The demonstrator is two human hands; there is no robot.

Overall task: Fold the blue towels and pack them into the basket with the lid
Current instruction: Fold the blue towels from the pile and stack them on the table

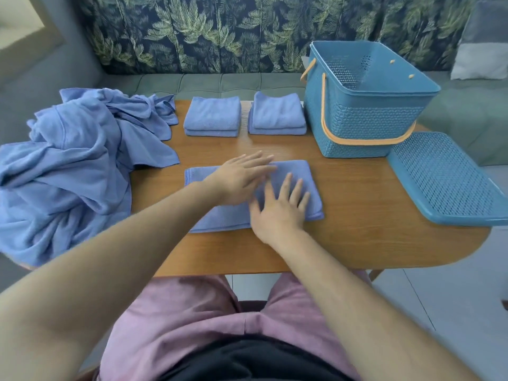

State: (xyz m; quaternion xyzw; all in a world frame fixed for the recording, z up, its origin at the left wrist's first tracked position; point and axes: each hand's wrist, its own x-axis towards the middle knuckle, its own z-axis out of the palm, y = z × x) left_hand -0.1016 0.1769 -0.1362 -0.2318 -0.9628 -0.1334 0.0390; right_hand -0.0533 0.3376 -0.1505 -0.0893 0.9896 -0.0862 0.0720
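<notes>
Flattening half-folded towel (220, 217) at centre of surface (357, 215), near edge at 6 o'clock.

Left to right:
- Loose heap of blue towels (71, 171) at 9 o'clock, spilling off the edge.
- Two folded stacks, left stack (211, 116) at 11 o'clock and right stack (277, 114) at 12, set apart.
- Left grip (239, 180) wide, fingers straight, palm down on the towel's middle.
- Right grip (277, 210) wide too, flat on the towel's right half, just beside the left. Holding nothing, only pressing.
- Open basket (365, 116) at 1 o'clock, floor out of view.
- Lid (445, 180) lying flat at 3 o'clock, just beside the basket.

Key relation: towel's long axis running 9-to-3, both grips on the 3 o'clock half, 9 o'clock end bare. Probable next fold: short end over short end, across that axis. Left grip nearer the free end, right grip nearer the basket for packing.
</notes>
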